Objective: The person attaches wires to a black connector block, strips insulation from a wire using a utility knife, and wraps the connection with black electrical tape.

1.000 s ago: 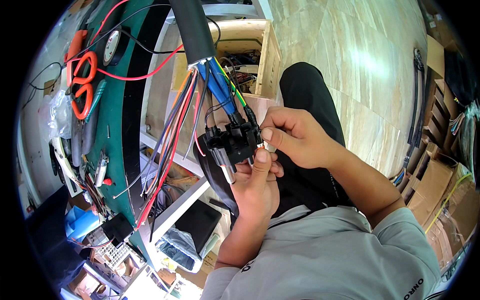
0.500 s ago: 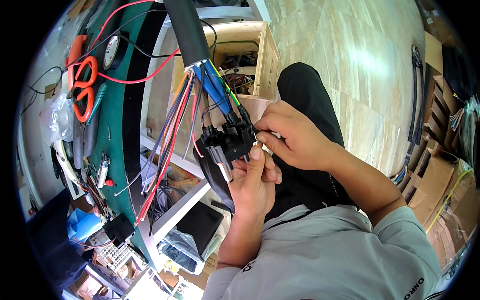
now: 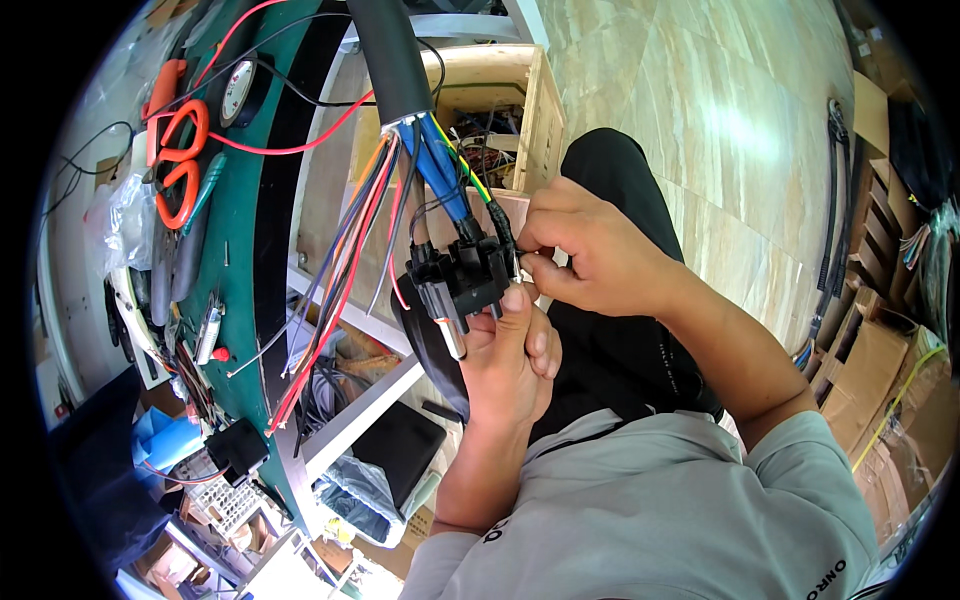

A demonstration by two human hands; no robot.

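A thick black cable [image 3: 390, 60] hangs from the top, splitting into blue wires [image 3: 440, 165], a yellow-green wire and many thin coloured wires [image 3: 345, 260]. These blue and yellow-green wires run into a black connector housing [image 3: 470, 280] with a metal pin [image 3: 455, 338] at its lower left. My left hand [image 3: 505, 370] is closed round the housing from below, thumb up at its right side. My right hand [image 3: 580, 245] is closed beside the housing's right side, pinching a small piece at the wire end that is too small to make out.
A green-topped bench [image 3: 225, 290] on the left carries orange-handled tools [image 3: 178, 190], tape [image 3: 238, 92], cables and bags. A wooden crate [image 3: 545, 120] stands ahead. A lined bin [image 3: 355, 495] sits below. Cardboard [image 3: 860, 370] and hanging cables [image 3: 835, 210] line the right side of the tiled floor [image 3: 700, 120].
My right hand has risen slightly at the housing's side, its fingers curling further. My left thumb has moved a little upward. The housing stays in my left hand.
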